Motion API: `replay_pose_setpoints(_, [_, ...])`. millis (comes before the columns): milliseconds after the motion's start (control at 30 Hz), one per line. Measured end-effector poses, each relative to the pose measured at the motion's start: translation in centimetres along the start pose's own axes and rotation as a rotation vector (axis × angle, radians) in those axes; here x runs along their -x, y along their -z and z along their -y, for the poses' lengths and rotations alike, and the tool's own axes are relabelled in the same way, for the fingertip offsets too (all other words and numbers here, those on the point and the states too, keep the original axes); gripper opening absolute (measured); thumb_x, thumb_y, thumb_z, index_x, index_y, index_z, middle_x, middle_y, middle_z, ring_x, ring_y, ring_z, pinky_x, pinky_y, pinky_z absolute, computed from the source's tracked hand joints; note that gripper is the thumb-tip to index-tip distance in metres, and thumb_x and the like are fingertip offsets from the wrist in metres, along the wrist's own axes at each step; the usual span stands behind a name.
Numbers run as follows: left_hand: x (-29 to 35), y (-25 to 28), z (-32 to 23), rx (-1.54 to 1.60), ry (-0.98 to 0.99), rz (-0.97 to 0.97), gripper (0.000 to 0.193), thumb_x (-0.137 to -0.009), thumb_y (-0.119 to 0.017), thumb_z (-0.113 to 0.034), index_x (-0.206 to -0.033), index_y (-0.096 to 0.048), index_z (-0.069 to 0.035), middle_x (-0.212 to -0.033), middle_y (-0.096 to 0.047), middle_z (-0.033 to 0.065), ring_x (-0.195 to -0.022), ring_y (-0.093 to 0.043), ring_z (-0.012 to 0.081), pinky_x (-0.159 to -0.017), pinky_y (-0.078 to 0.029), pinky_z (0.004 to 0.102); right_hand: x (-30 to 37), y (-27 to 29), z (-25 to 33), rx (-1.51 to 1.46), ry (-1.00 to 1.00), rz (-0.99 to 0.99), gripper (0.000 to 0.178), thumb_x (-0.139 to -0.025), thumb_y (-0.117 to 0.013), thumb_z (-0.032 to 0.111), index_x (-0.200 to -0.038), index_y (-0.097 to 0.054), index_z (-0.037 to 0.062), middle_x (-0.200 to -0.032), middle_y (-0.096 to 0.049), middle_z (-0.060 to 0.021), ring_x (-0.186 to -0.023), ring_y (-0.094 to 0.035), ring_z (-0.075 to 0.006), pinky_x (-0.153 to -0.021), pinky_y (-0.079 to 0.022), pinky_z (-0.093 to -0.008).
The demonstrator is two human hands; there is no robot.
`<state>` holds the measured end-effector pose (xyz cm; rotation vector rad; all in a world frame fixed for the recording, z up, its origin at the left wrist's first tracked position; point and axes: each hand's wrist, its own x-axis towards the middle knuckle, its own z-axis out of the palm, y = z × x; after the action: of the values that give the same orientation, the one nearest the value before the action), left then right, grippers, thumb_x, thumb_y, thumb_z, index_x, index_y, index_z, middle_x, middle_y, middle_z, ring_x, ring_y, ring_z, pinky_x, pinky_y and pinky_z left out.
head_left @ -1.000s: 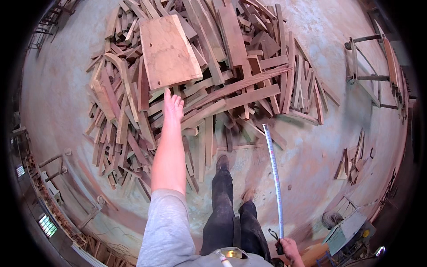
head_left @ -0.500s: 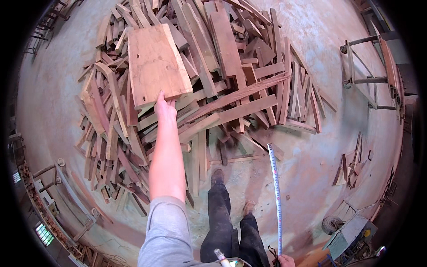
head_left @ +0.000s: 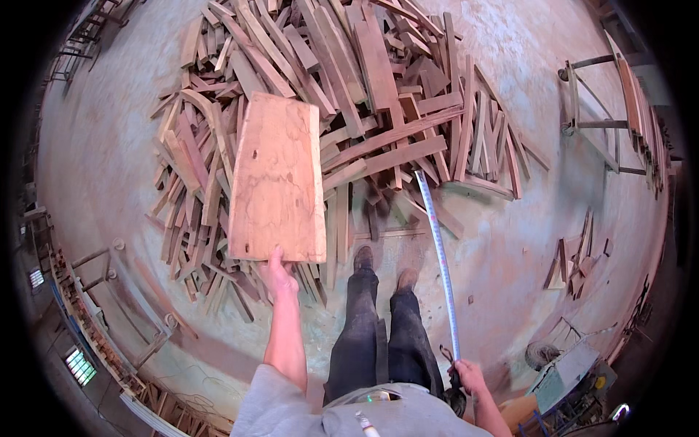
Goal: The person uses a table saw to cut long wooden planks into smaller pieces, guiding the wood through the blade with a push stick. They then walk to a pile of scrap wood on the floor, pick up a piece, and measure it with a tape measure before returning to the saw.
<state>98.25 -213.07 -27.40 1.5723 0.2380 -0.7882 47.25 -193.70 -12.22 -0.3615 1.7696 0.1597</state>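
A broad, flat wooden board with a few dark knots hangs in front of the heap of wood. My left hand grips its near edge, thumb on top and the fingers underneath. In my right hand, low on the right, is a tape measure. Its pale blade stretches out long and nearly straight, away from me, and the tip hangs by the near side of the heap. The dark case is partly covered by my fingers. Board and tape are apart.
A large heap of wood offcuts lies on the floor ahead of my feet. To the right stands a metal-framed rack with boards, and a few scraps lie nearer. A wheeled machine is at the lower right, a wheeled frame at the left.
My left hand has drawn the board toward me and slightly right. My right hand has risen further into view, and the tape blade's tip has swung farther out and a little left.
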Motion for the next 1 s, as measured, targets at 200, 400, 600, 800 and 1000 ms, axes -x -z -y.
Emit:
replay_pose_setpoints(200, [0.7, -1.7, -5.2, -0.092, -0.211, 0.038, 0.038, -0.084, -0.065, -0.007, -0.119, -0.058, 0.007, -0.11, -0.065, 0.012, -0.093, -0.065, 0.0228, -0.085, -0.053, 0.0348, -2.4, 2.7, 2.6, 0.094, 0.218, -0.02, 0.029, -0.097, -0.054, 0.024, -0.087, -0.07, 0.0011, -0.078, -0.066, -0.006, -0.072, -0.059, -0.0136, -0.068, -0.048, -0.03])
replay_pose_setpoints(400, [5.1, -2.7, -10.3, -0.564, -0.531, -0.008, 0.033, -0.083, -0.068, -0.015, -0.105, -0.064, 0.009, -0.1, -0.068, 0.013, -0.087, -0.063, 0.0206, -0.081, -0.05, 0.0348, -2.6, 6.0, 4.4, 0.036, 0.353, -0.035, 0.028, -0.095, -0.054, 0.022, -0.088, -0.068, -0.0002, -0.076, -0.066, -0.0046, -0.072, -0.059, -0.0117, -0.067, -0.047, -0.0283])
replay_pose_setpoints(600, [9.8, 0.5, -12.9, -1.093, -0.749, -0.027, 0.027, -0.079, -0.074, -0.019, -0.095, -0.063, 0.0, -0.084, -0.067, 0.0163, -0.072, -0.064, 0.0309, -0.07, -0.051, 0.0389, -3.0, 5.6, 6.1, 0.072, 0.425, 0.035, 0.028, -0.096, -0.054, 0.023, -0.091, -0.068, -0.0006, -0.08, -0.069, -0.006, -0.076, -0.062, -0.0134, -0.071, -0.049, -0.0287])
replay_pose_setpoints(800, [11.4, -0.2, -10.6, -1.148, -1.307, 0.445, 0.043, -0.071, -0.075, -0.01, -0.111, -0.063, -0.003, -0.099, -0.07, 0.0184, -0.088, -0.069, 0.0357, -0.075, -0.055, 0.0407, -3.1, 5.3, 7.8, 0.193, 0.405, 0.066, 0.029, -0.096, -0.054, 0.023, -0.09, -0.068, -0.0007, -0.081, -0.069, -0.0049, -0.077, -0.061, -0.0122, -0.073, -0.048, -0.0287])
replay_pose_setpoints(1000, [14.9, 0.4, -6.3, -1.439, -1.483, 0.967, 0.039, -0.067, -0.069, -0.007, -0.105, -0.065, -0.002, -0.114, -0.067, 0.0182, -0.105, -0.065, 0.0347, -0.09, -0.054, 0.0421, -1.9, 5.2, 8.5, 0.059, 0.281, 0.115, 0.03, -0.095, -0.056, 0.024, -0.089, -0.071, -0.0011, -0.08, -0.07, -0.0079, -0.077, -0.063, -0.0159, -0.073, -0.049, -0.0302])
